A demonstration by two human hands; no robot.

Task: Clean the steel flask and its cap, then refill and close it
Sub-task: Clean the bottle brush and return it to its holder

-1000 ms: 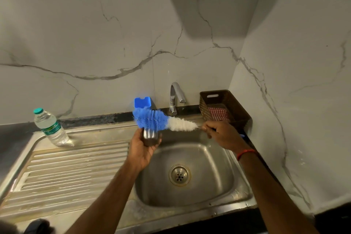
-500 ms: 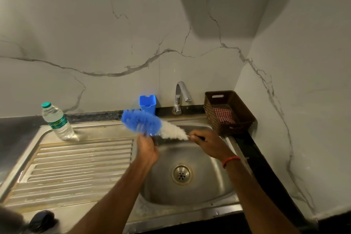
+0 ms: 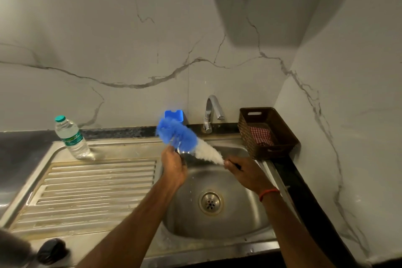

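Note:
Over the back left of the steel sink basin (image 3: 239,220), my left hand (image 3: 174,169) grips a small shiny steel piece (image 3: 183,153), which looks like the flask's cap and is mostly hidden by my fingers. My right hand (image 3: 245,173) grips the dark handle of a bottle brush (image 3: 180,135) with a blue bristle head and a white section. The blue bristles lie against the steel piece, blurred by motion. A dark round object (image 3: 51,251) sits at the bottom left counter edge; I cannot tell what it is.
A chrome tap (image 3: 212,113) stands behind the basin, with a blue holder (image 3: 174,115) to its left. A brown basket (image 3: 282,130) holding a checked cloth stands at the right. A plastic water bottle (image 3: 72,137) stands on the ribbed drainboard (image 3: 91,187).
The brush has slid left across the steel piece and tilted, its blue head now higher and its handle end lower. Both hands sit slightly lower over the basin.

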